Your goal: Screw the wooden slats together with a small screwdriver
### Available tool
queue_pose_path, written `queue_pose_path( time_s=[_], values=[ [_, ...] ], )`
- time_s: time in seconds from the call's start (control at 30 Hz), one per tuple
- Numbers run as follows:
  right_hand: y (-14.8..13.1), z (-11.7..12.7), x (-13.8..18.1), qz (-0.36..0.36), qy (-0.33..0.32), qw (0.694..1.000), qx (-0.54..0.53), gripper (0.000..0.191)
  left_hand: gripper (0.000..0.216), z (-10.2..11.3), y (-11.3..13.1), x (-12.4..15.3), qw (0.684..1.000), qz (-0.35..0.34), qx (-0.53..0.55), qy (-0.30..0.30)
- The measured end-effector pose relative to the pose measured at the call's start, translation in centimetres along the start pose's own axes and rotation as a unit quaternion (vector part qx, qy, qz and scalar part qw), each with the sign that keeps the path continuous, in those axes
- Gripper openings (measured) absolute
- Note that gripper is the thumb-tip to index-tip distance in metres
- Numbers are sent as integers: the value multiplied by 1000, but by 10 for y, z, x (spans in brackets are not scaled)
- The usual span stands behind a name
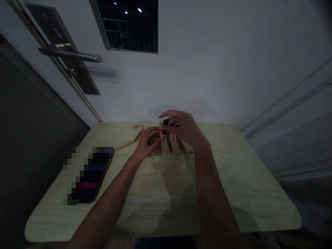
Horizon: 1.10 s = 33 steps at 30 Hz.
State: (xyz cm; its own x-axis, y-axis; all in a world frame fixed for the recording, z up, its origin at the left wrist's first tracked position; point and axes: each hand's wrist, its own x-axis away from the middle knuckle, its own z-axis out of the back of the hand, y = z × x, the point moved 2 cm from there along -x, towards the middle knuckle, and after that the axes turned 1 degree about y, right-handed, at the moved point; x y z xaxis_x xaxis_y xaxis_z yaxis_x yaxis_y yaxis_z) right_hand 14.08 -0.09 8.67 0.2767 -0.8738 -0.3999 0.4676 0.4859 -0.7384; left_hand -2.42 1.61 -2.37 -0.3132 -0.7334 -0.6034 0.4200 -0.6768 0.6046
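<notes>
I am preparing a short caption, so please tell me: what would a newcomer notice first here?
Near the far edge of the table, the right hand holds a black-handled tool roughly upright over a pale strip, with the left hand close beside it. The eye may next go to the phone at the table's left, then the dark window and metal handle at upper left.
</notes>
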Motion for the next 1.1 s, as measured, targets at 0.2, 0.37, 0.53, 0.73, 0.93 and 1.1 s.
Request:
queue_pose_path(
  time_s=[0.2,0.37,0.53,0.73,0.93,1.1],
  values=[
    [1,-1,-1,37,30,999,22,5,32,0,0,0,1000,-4,0,3],
    [-1,-3,-1,28,8,999,20,14,32,0,0,0,1000,-15,6,4],
    [-1,-3,1,22,-17,1000,7,34,33,0,0,0,1000,-7,6,5],
    [-1,1,1,16,14,998,60,28,32,0,1,-1,1000,-1,7,4],
    [-3,0,-2,33,34,993,110,10,31,1,3,-1,1000,5,4,-2],
    [-2,-1,-1,35,40,995,81,17,33,1,2,0,1000,2,8,-2]
  ],
)
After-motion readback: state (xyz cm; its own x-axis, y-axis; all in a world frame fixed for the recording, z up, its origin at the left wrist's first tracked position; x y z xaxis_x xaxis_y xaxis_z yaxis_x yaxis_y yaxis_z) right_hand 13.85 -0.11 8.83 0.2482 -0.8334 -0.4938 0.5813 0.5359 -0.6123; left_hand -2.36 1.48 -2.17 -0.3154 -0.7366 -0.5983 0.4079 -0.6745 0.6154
